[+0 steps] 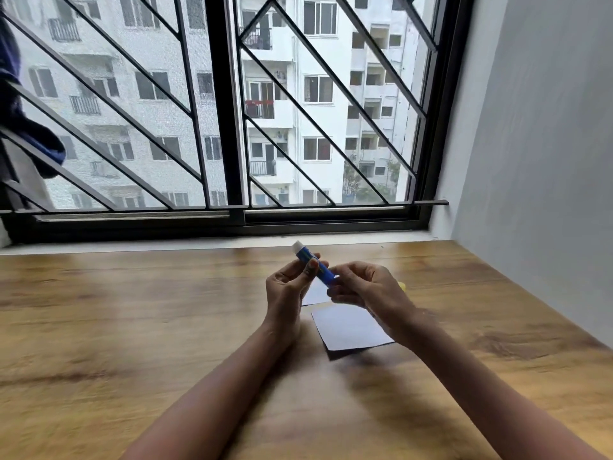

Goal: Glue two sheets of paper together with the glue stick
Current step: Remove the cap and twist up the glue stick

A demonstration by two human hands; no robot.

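Two sheets of paper lie flat on the counter (132, 310). The near sheet (348, 330) is below my hands, its right edge under my right wrist. The far sheet (315, 293) shows only as a small white area between my hands; I cannot tell whether the sheets touch. Bare counter extends far to the left and toward me; on the right it ends at the grey wall (530, 161). The far edge of the counter meets the sill of a barred window (225, 127).

The counter is wood-grained and brown. Dark blue cloth (30, 137) hangs at the upper left.

My left hand (288, 287) grips the blue glue stick (315, 265) at mid-barrel, thumb and fingers closed around it. The stick is tilted, white end (297, 246) up and away from me, and held above the sheets. My right hand (361, 287) has its fingertips closed on the lower end of the stick. A small yellow item (402, 286) shows just behind my right hand; I cannot identify it.
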